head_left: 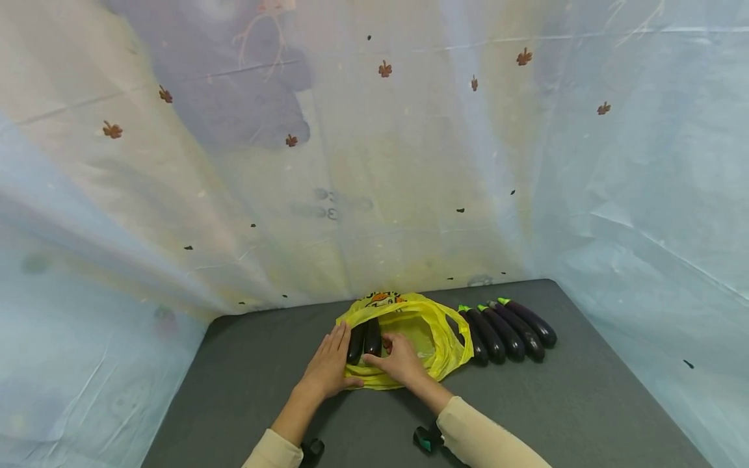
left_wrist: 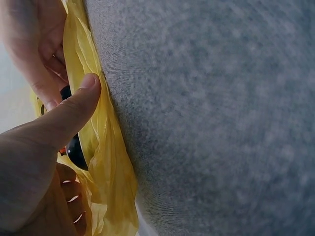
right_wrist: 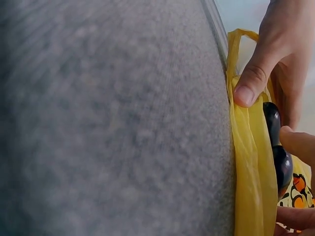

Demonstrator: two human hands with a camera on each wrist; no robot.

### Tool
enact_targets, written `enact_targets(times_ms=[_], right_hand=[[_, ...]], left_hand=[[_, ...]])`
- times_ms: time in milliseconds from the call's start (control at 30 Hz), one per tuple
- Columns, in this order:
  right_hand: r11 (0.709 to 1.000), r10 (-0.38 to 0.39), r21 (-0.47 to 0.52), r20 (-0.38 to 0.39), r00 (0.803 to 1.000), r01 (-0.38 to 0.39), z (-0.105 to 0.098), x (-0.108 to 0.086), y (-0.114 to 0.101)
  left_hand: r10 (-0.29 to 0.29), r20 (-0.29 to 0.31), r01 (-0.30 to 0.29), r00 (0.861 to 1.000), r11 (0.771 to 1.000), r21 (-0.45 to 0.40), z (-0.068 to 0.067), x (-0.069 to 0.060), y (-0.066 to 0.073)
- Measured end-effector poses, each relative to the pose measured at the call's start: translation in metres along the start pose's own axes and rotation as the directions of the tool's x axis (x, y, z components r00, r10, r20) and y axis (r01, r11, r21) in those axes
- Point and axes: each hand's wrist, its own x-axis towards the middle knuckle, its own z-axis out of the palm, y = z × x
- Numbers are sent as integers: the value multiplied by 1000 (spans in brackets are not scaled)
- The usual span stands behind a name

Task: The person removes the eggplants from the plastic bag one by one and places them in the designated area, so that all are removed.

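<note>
A grey table [head_left: 585,396] carries a yellow bag [head_left: 418,335] and several eggplants [head_left: 508,334]

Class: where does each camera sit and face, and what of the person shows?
Head: on head, facing forward and down at the yellow bag; left hand, right hand, sleeves show.
Left wrist: worn there, facing the bag; left hand near, right hand beyond.
Right wrist: worn there, facing bag, eggplants; right hand partly, left hand beyond.
Wrist views share: bag, grey table.

My head view looks forward and down from farther off; my close, sideways-turned wrist views share the yellow plastic bag [head_left: 418,330].
</note>
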Motion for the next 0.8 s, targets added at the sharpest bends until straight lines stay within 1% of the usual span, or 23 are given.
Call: enact_targets(times_ms=[233, 467, 600, 800], right_hand=[[1000, 9, 9, -3, 1000, -9, 1, 0, 0], [1000, -8, -2, -3, 1000, 8, 1, 1, 1], [1000, -10, -1, 7, 1000, 10, -1, -1, 0], [1000, 16, 8, 23, 1000, -16, -6, -4, -1]], left_hand=[[-7, 2, 7, 1000, 1000, -9, -2, -1, 1], [-1, -6, 1, 1000, 1000, 2, -1, -1, 0], [-2, 0, 2, 1000, 1000, 4, 1, -1, -1], [-4, -3, 4, 1000, 1000, 3, 2, 0, -2]])
